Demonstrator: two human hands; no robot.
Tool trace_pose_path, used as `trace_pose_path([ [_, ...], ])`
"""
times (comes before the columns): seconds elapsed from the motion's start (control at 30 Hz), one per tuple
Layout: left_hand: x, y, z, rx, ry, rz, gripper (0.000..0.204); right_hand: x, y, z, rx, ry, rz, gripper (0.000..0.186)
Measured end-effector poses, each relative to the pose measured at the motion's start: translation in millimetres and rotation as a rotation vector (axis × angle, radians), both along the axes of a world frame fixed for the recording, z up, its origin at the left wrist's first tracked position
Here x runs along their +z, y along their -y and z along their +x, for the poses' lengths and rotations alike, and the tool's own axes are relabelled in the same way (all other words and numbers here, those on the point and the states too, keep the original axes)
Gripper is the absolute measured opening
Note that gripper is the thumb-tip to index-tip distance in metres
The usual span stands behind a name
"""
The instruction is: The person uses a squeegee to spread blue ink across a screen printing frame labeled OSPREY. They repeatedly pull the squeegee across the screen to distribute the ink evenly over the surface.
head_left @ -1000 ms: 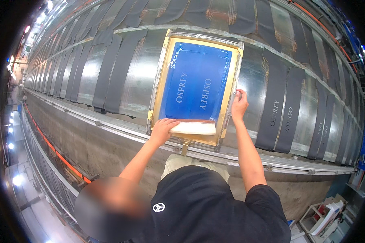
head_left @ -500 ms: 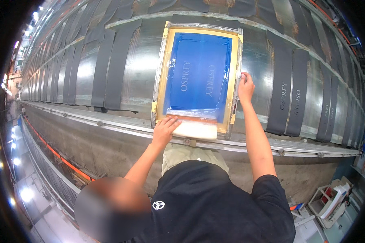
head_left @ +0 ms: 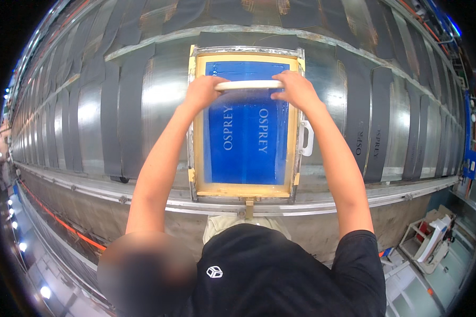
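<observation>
A printing screen [head_left: 245, 192] with a yellow-edged metal frame lies in front of me on the long table. Its blue middle [head_left: 242, 153] carries two columns of pale lettering. Across the far part of that blue area runs a squeegee with a cream-coloured grip [head_left: 250, 84]. My left hand [head_left: 202, 93] is closed around its left end. At the other end, my right hand [head_left: 296, 89] grips it with the thumb on the near side. The squeegee's lower edge is hard to make out. A white handle [head_left: 306, 138] sticks out from the frame's right side.
Dark grey strips [head_left: 378, 121] lie in rows on the shiny metal table [head_left: 166, 100], some with lettering. A metal rail [head_left: 333, 203] runs along the near edge, with a bracket [head_left: 249, 207] below the screen. A cart with white parts [head_left: 431, 235] stands at the lower right.
The squeegee has gone from the screen's near end to its far part. My right hand has left the frame's right side, and both hands now hold the squeegee.
</observation>
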State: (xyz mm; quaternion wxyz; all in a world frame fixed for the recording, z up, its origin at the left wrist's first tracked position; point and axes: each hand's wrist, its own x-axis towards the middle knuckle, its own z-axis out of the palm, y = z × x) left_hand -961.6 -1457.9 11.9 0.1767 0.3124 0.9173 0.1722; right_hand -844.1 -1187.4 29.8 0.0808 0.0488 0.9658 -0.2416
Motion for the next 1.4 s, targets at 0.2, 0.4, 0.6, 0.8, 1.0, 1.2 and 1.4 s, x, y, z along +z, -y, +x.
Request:
trace_pose_path([
  [0.2, -38, 7, 24, 0.005, -0.135, 0.117, 0.037, -65, 14, 26, -0.097, -0.115, 0.036, 0.039],
  [0.4, -39, 69, 157, -0.005, -0.165, 0.234, 0.039, -62, 79, 166, -0.102, -0.247, -0.075, 0.042],
  [0.6, -36, 118, 251, -0.045, -0.197, 0.151, 0.051, -52, 118, 241, -0.091, -0.222, -0.108, 0.043],
  [0.8, -33, 82, 164, -0.022, -0.251, 0.265, 0.045, -54, 78, 162, -0.051, -0.275, -0.023, 0.041],
  [1.0, -32, -2, -8, -0.011, -0.115, 0.075, 0.034, -58, -7, -1, -0.046, -0.295, 0.010, 0.020],
  [1.2, -61, -10, -35, -0.078, -0.139, 0.094, 0.036, -93, -13, -19, -0.145, -0.230, -0.054, 0.018],
  [1.4, -39, 40, 86, 0.022, -0.042, 0.026, 0.040, -92, 48, 99, -0.199, -0.166, 0.010, 0.017],
])
